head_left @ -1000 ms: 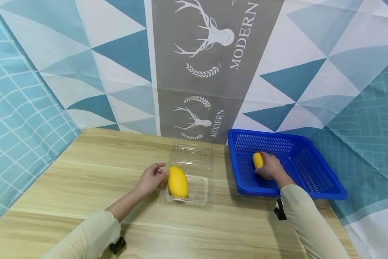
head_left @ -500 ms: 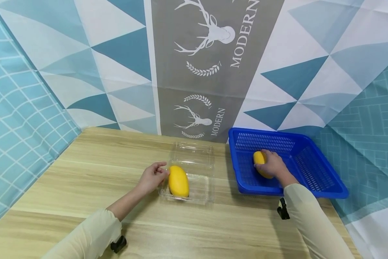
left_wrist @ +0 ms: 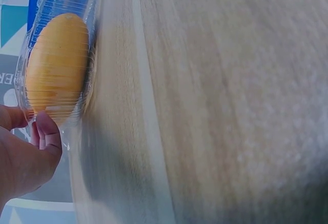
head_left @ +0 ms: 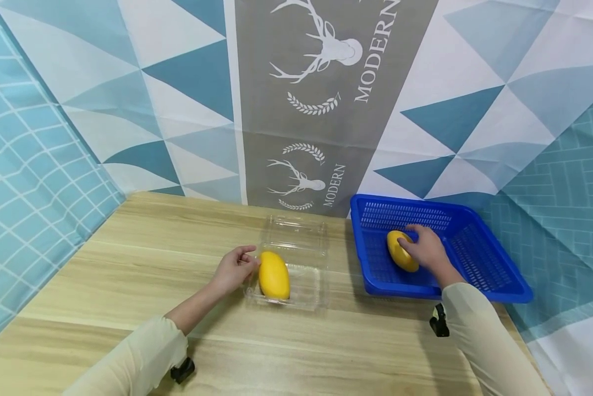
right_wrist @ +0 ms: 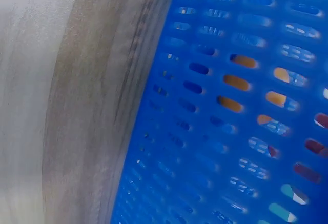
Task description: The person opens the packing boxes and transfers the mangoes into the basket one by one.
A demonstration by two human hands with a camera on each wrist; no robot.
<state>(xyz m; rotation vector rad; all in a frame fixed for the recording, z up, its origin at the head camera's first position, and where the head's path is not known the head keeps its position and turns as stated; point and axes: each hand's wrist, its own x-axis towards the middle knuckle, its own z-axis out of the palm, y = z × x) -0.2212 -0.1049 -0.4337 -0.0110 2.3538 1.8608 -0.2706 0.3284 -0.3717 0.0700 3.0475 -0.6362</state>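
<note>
A yellow mango (head_left: 274, 276) lies in the left half of a clear plastic clamshell box (head_left: 305, 286), whose lid (head_left: 294, 235) is folded back behind it. My left hand (head_left: 234, 269) pinches the box's left edge between thumb and fingers; the left wrist view shows these fingertips (left_wrist: 47, 124) right at the rim, below the mango. Inside a blue basket (head_left: 479, 264) on the right rests a second mango (head_left: 402, 251). Over its right side is my right hand (head_left: 429, 250), fingers and thumb spread, with the thumb overlapping the mango. In the right wrist view, the basket's slotted wall (right_wrist: 215, 131) hides most of this hand.
The wooden table (head_left: 286, 357) carries both containers, with the basket close to the back and right edges. A patterned cloth wall (head_left: 296, 132) rises behind the table. Black clips or straps (head_left: 439, 320) sit by both sleeves.
My right hand has loosened from the mango in the basket and shifted slightly right, its fingers spreading while the mango lies on the basket floor. The left hand stays at the box.
</note>
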